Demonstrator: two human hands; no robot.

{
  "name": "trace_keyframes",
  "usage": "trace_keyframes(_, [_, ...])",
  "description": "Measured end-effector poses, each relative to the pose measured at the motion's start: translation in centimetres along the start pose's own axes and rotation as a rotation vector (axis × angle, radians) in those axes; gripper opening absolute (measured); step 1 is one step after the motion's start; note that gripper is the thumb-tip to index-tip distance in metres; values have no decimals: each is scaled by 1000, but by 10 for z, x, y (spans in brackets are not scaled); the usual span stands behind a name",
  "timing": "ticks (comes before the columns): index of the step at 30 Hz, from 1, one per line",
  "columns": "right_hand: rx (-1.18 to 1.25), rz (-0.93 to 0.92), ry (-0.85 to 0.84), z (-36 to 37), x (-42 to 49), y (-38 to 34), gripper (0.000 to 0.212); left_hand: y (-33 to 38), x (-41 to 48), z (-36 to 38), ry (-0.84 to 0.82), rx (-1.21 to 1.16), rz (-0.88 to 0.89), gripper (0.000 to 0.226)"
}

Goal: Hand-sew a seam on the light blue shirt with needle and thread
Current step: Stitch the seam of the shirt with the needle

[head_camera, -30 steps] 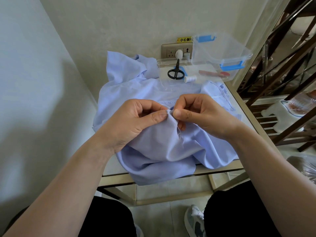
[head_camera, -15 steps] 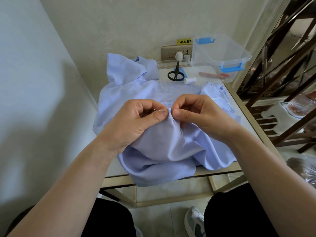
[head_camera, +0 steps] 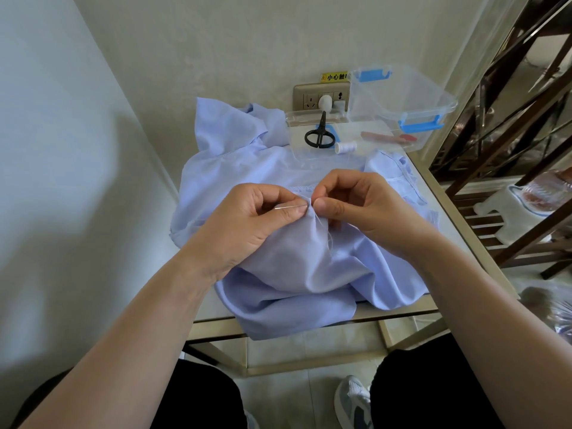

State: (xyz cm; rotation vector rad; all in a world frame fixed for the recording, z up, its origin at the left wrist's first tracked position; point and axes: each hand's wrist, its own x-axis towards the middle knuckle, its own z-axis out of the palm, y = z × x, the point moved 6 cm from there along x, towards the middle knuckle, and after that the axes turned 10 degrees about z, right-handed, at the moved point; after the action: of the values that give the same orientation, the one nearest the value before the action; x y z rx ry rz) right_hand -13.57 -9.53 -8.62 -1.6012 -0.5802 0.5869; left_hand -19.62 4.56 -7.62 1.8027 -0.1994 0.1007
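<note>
The light blue shirt (head_camera: pixel 297 267) lies bunched on a small table, its lower part hanging over the front edge. My left hand (head_camera: pixel 247 224) pinches a raised fold of it between thumb and forefinger. A thin needle (head_camera: pixel 291 207) sticks out leftward from the fold, across my left thumb. From the other side, my right hand (head_camera: pixel 356 205) pinches the fold where the needle's rear end is hidden under its fingertips. A pale thread (head_camera: pixel 328 236) trails down from the fold.
Behind the shirt, black scissors (head_camera: pixel 320 136) and a white thread spool (head_camera: pixel 345 147) lie on a clear lid. A clear plastic box with blue handles (head_camera: pixel 402 109) stands at the back right by a wall socket (head_camera: pixel 320 97). The table's metal edge (head_camera: pixel 464 230) runs along the right, with dark shelving beyond.
The needle now shows further out of the fold on the left side. Both hands have kept their pinch at the same spot on the shirt.
</note>
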Motion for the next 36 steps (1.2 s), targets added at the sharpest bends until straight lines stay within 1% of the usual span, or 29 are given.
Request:
trace_keyframes(4, [-3,-27,36,-1,1,0,8,2,2,-2,-5,60,50,17])
trace_keyframes(5, [-32,-35,42,-1,0,0,9,3,2,-1,-15,100,73,17])
trace_keyframes(7, [-133,-80,105,-4,-2,-2,10,3,2,-2,-6,162,102,16])
trace_keyframes(10, [-252,-236,204,-3,-7,-15,16,0,4,-7,76,212,114,15])
trace_keyframes(14, [-445,-405,274,8,-10,-22,4,-3,4,-5,69,260,119,14])
trace_keyframes(17, [-568,-544,331,14,-12,-28,2,-7,5,-8,123,357,101,15])
trace_keyframes(19, [-576,-629,339,20,-16,-34,3,-9,6,-14,204,424,79,17])
trace_keyframes(20, [-526,-624,313,23,-17,-35,6,-9,6,-17,247,429,68,16])
trace_keyframes(21, [-425,-570,249,24,-16,-34,8,-10,7,-20,285,416,57,16])
trace_keyframes(22, [-277,-470,149,24,-15,-31,7,-10,7,-23,316,397,55,16])
trace_keyframes(24, [20,-201,-152,28,-13,-21,3,-10,7,-27,347,377,75,15])
trace_keyframes(25, [97,-57,-343,33,-16,-16,2,-9,7,-27,349,372,85,15])
trace_keyframes(27, [105,212,-770,45,-32,-9,2,-9,6,-27,357,364,86,17])
trace_keyframes(28, [87,315,-960,49,-45,-7,5,-9,5,-27,369,359,82,17])
trace_keyframes(29, [80,382,-1090,50,-55,-7,9,-9,5,-27,381,354,82,17])
trace_keyframes(30, [90,414,-1134,50,-59,-7,10,-8,5,-28,389,349,84,16])
trace_keyframes(31, [113,415,-1092,49,-57,-6,8,-8,5,-28,390,339,89,15])
trace_keyframes(32, [139,381,-962,46,-49,-6,6,-8,5,-27,385,327,96,15])
trace_keyframes(35, [180,222,-348,24,-15,-5,8,-6,5,-26,380,314,132,16])
trace_keyframes(36, [177,186,-184,17,-9,-4,6,-6,5,-26,382,311,134,16])
